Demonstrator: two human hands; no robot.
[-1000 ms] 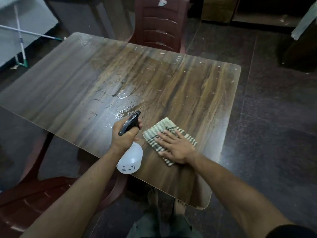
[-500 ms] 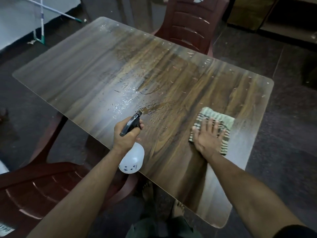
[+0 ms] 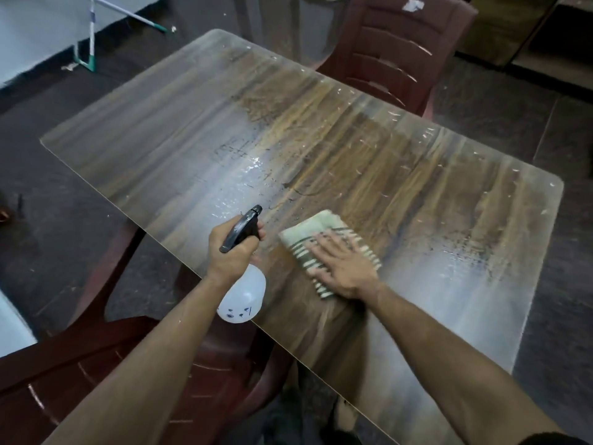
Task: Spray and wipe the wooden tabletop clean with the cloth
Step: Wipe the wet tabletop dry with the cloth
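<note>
A: While the cloth (image 3: pixel 324 248) lies flat on the near part of the wooden tabletop (image 3: pixel 401 175), the right hand (image 3: pixel 343 268) presses on it, fingers straight and spread, palm down. Striped, folded, pale green edge pointing away from the person.

B: Spray bottle?

A: Left hand (image 3: pixel 229 252) grips the spray bottle (image 3: pixel 244 293) at the neck, fingers curled round the black trigger head (image 3: pixel 242 231). White body hangs below the hand, right at the near table edge. Nozzle points out over the table.

B: Apart or touching?

A: Bottle and cloth near each other, not touching. Cloth sits just right of the left hand.

B: Surface?

A: Wet patch with droplets (image 3: pixel 244 184) just beyond the nozzle, glare on it. More smeared wet sheen at the right end (image 3: pixel 462 258). Scattered droplets along the far edge.

B: Around the table?

A: 2 dark red plastic chairs: 1 at the far side (image 3: pixel 394 49), 1 at the near left under the left arm (image 3: pixel 80 380). Dark floor (image 3: pixel 571 252). White pole frame with green ends, far left (image 3: pixel 91 40).
</note>
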